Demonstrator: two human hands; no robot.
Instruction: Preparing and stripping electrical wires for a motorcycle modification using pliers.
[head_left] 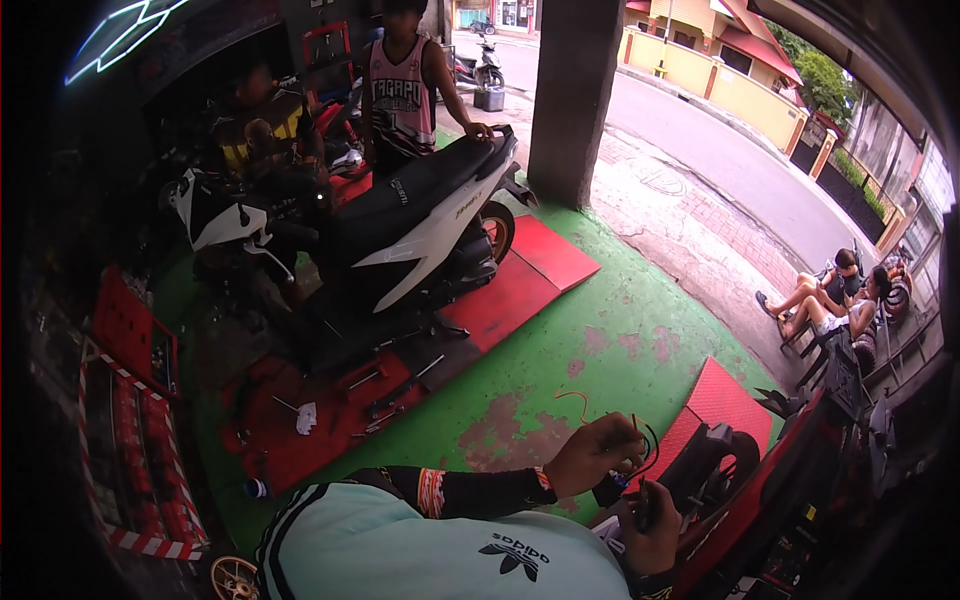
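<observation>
My left hand, in a dark sleeve with an orange and white band, is closed with its fingertips pinched on a thin wire. The wire bends in a dark loop beside those fingers. A thin orange strand curls out beyond the same hand; whether it belongs to that wire I cannot tell. Just below, my right hand is wrapped round a small dark object, too shaded to name. Both hands are close together, beside the dark and red bodywork of a motorcycle.
A white and black scooter stands on a red lift platform with tools on it. One person rests a hand on its seat; another person is behind its front. A red ramp and a pillar stand rightward.
</observation>
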